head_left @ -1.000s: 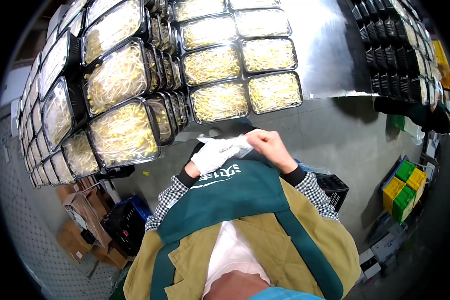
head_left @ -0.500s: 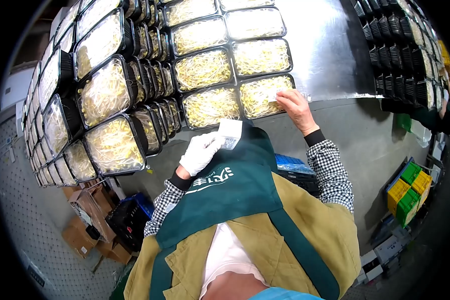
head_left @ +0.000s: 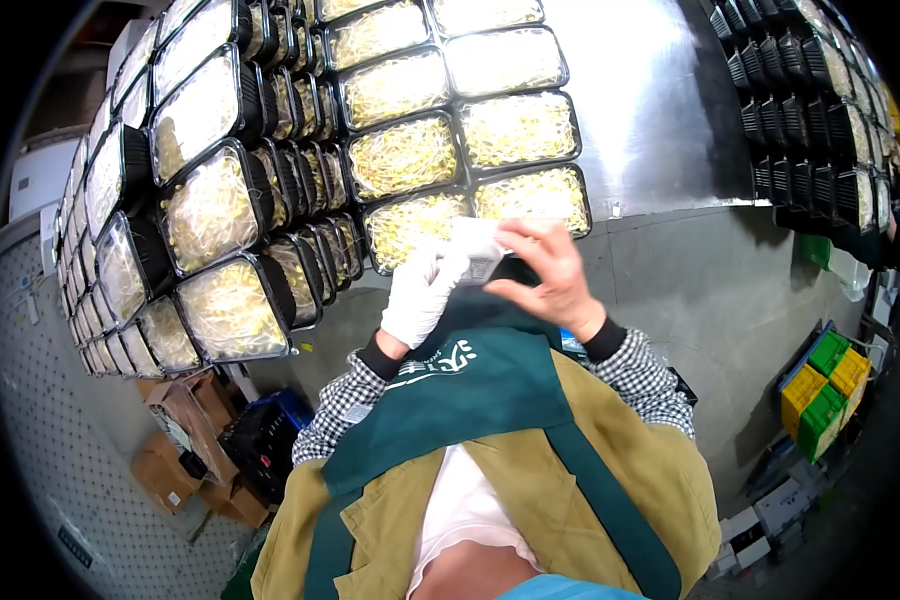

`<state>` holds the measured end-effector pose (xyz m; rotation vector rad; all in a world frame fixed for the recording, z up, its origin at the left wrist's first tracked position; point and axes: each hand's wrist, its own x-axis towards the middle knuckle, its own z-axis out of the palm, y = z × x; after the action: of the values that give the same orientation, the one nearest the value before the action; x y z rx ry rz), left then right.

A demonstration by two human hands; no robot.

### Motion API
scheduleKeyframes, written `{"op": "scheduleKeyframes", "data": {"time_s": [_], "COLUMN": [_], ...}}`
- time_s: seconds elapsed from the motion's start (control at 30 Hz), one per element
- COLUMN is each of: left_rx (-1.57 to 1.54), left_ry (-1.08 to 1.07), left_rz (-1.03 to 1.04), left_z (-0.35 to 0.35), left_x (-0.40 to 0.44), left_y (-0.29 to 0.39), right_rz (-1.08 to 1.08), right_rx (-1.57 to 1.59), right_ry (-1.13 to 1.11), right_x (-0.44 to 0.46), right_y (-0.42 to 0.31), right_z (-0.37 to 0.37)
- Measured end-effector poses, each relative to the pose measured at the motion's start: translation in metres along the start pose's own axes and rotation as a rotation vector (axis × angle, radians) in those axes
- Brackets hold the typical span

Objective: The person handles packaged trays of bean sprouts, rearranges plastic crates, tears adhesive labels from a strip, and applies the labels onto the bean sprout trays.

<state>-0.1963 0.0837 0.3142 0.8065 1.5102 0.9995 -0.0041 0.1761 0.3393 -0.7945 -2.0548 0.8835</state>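
Observation:
My left hand (head_left: pixel 416 300), in a white glove, is closed around a small stack of white printed labels (head_left: pixel 478 255) in front of my green apron. Bare, with thumb and fingers apart, my right hand (head_left: pixel 550 272) is at the right side of the labels. Its fingertips reach the upper edge of the stack; whether they touch it I cannot make out. Just beyond my hands lie black trays of bean sprouts under clear film, the nearest being a left tray (head_left: pixel 410 225) and a right tray (head_left: pixel 535 190). My hands partly cover both.
Tall stacks of sprout trays (head_left: pixel 232 305) rise on the left. The steel tabletop (head_left: pixel 660 130) extends right towards more stacked black trays (head_left: pixel 790 120). Cardboard boxes (head_left: pixel 165 470) and a black crate (head_left: pixel 270 440) lie at lower left. Yellow and green crates (head_left: pixel 825 390) stand at right.
My right hand has moved left and slightly down, from the near right tray to the labels, and its fingers have spread. My left hand still holds the labels, a little further right.

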Motion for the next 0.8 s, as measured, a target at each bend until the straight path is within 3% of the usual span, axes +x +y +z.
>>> {"op": "scheduleKeyframes", "data": {"time_s": [0.07, 0.13, 0.23, 0.3, 0.43, 0.47, 0.57, 0.6, 0.63, 0.7, 0.8], "left_rx": [-0.169, -0.138, -0.179, -0.092, 0.272, 0.202, 0.205, 0.255, 0.353, 0.55, 0.441], "left_ry": [0.07, 0.22, 0.148, 0.03, 0.054, 0.106, -0.251, -0.267, -0.221, -0.124, -0.139], "left_rz": [0.034, 0.191, 0.22, 0.186, 0.058, 0.245, 0.13, 0.156, 0.313, 0.63, 0.438], "left_z": [0.013, 0.026, 0.021, 0.013, 0.007, 0.014, 0.004, 0.003, 0.002, 0.002, -0.001], "left_x": [0.001, 0.009, 0.013, 0.018, 0.027, 0.032, 0.038, 0.037, 0.038, 0.045, 0.042], "left_y": [0.029, 0.055, 0.066, 0.059, 0.055, 0.055, 0.047, 0.048, 0.05, 0.052, 0.055], "right_rz": [0.046, 0.126, 0.278, 0.418, 0.363, 0.417, 0.663, 0.581, 0.48, 0.522, 0.465], "right_rx": [0.056, 0.183, 0.337, 0.434, 0.548, 0.593, 0.48, 0.308, -0.02, -0.132, -0.44], "right_ry": [0.03, 0.059, 0.071, 0.102, 0.226, 0.226, 0.405, 0.384, 0.314, 0.285, 0.219], "right_x": [0.0, 0.006, 0.014, 0.017, 0.024, 0.023, 0.05, 0.052, 0.056, 0.063, 0.068], "right_y": [-0.001, -0.001, -0.011, -0.014, -0.004, 0.004, 0.052, 0.092, 0.118, 0.154, 0.168], "right_z": [0.014, 0.017, 0.015, 0.016, 0.024, 0.024, -0.005, -0.011, -0.016, -0.005, 0.022]}}
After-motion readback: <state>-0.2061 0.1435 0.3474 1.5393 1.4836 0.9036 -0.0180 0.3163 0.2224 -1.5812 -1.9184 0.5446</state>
